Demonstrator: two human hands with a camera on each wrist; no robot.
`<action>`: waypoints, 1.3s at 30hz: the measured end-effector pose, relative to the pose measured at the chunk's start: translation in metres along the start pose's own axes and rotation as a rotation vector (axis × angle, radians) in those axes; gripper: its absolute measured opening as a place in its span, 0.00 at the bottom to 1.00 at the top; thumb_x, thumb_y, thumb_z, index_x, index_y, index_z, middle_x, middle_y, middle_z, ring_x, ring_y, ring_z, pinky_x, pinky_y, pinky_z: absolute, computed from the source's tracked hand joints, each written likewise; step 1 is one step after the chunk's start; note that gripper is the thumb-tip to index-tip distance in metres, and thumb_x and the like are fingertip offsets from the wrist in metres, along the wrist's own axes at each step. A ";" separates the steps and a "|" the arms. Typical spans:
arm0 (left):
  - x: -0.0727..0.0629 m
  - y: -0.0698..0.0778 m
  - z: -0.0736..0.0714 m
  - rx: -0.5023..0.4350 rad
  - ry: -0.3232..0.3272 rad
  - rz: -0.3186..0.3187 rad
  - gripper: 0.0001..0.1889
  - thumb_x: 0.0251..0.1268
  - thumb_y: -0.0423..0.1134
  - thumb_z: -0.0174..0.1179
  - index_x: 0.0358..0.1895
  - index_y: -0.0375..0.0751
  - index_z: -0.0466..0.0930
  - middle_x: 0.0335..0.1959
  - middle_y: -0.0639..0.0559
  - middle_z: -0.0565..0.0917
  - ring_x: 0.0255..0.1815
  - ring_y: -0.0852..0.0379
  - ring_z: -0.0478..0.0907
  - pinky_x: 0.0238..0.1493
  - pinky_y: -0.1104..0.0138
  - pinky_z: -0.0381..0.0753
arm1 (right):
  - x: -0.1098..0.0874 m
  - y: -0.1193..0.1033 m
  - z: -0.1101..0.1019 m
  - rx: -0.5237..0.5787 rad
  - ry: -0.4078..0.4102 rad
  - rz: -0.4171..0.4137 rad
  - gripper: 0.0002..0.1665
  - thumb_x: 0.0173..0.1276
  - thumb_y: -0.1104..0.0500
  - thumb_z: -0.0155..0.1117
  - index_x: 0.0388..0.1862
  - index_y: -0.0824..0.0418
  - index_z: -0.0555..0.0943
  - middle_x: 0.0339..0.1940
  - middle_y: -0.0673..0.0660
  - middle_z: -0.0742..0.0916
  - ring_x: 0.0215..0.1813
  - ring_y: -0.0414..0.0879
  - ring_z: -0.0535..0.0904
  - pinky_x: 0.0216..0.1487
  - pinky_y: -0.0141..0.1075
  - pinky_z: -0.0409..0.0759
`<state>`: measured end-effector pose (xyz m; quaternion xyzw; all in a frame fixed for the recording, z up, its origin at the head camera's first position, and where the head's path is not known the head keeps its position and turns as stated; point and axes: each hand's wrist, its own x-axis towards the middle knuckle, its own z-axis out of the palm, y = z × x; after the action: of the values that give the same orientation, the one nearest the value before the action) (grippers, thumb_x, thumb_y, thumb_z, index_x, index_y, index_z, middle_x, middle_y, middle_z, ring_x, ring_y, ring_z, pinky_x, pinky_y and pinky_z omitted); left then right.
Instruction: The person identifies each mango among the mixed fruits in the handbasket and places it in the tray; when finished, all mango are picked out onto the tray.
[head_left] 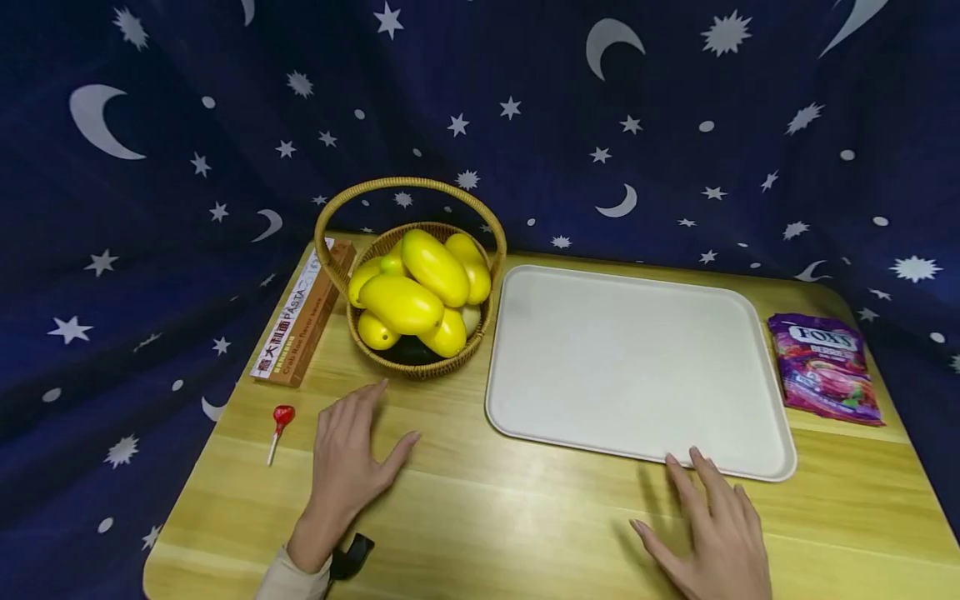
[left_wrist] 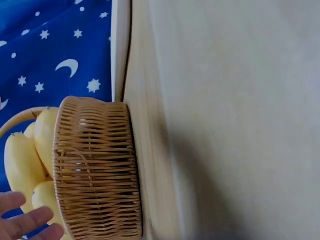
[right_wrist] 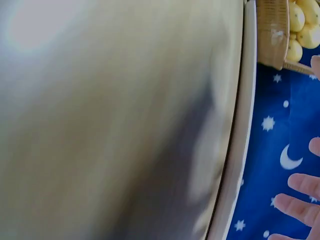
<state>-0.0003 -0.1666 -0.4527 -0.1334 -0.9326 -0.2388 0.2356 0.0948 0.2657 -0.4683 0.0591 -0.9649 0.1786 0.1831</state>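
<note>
Where the desk (head_left: 525, 517) begins on our left, a pasta box (head_left: 303, 321) lies with a red lollipop (head_left: 282, 417) nearer us. Our left grip (head_left: 347, 454) is released, fingers just short of the wicker basket (left_wrist: 97, 170), which stands heaped with yellow mangoes (head_left: 401, 304) under its upright handle (head_left: 408, 182). Just right of that lies the off-white tray (head_left: 637, 367). Our right grip (head_left: 712, 525), likewise released, has fingertips at the tray's near edge; we cannot tell whether they touch. Rightmost rests a purple Fox's candy bag (head_left: 827, 369).

The left hand (head_left: 347, 450) points its fingers forward, thumb out wide; the right hand (head_left: 716, 529) spreads its fingers apart.
</note>
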 end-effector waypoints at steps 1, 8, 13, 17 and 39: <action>0.002 -0.001 0.001 -0.021 0.015 -0.015 0.44 0.60 0.71 0.54 0.66 0.35 0.71 0.58 0.39 0.79 0.55 0.41 0.75 0.53 0.49 0.68 | 0.003 -0.002 0.001 0.024 0.012 -0.017 0.55 0.56 0.17 0.50 0.70 0.54 0.73 0.67 0.68 0.74 0.58 0.71 0.71 0.65 0.70 0.58; 0.020 -0.011 0.010 -0.110 0.126 -0.082 0.54 0.52 0.75 0.57 0.71 0.33 0.64 0.63 0.35 0.72 0.54 0.38 0.70 0.51 0.50 0.64 | 0.022 -0.018 0.007 0.135 0.029 -0.086 0.51 0.60 0.22 0.53 0.68 0.56 0.75 0.67 0.65 0.76 0.58 0.67 0.73 0.69 0.62 0.60; 0.033 -0.023 0.019 -0.162 0.178 -0.152 0.59 0.49 0.76 0.60 0.74 0.33 0.58 0.68 0.33 0.66 0.63 0.36 0.64 0.61 0.44 0.60 | 0.042 -0.028 0.016 0.206 0.124 -0.218 0.44 0.64 0.28 0.57 0.64 0.60 0.78 0.65 0.63 0.79 0.56 0.62 0.75 0.73 0.48 0.60; 0.040 -0.034 0.025 -0.208 0.177 -0.230 0.62 0.44 0.76 0.63 0.76 0.38 0.53 0.71 0.33 0.62 0.68 0.36 0.61 0.65 0.40 0.57 | 0.059 -0.035 0.021 0.251 0.160 -0.316 0.39 0.67 0.32 0.58 0.61 0.62 0.80 0.61 0.64 0.81 0.55 0.59 0.77 0.73 0.39 0.59; 0.055 -0.051 0.050 -0.536 0.071 -0.430 0.61 0.43 0.43 0.80 0.78 0.50 0.45 0.68 0.36 0.59 0.64 0.45 0.62 0.59 0.46 0.67 | 0.123 -0.088 0.042 0.546 0.074 -0.384 0.35 0.69 0.40 0.60 0.65 0.64 0.75 0.63 0.64 0.79 0.63 0.55 0.75 0.70 0.29 0.61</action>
<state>-0.0842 -0.1765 -0.4835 0.0176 -0.8346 -0.5241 0.1686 -0.0166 0.1623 -0.4300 0.2802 -0.8453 0.3950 0.2258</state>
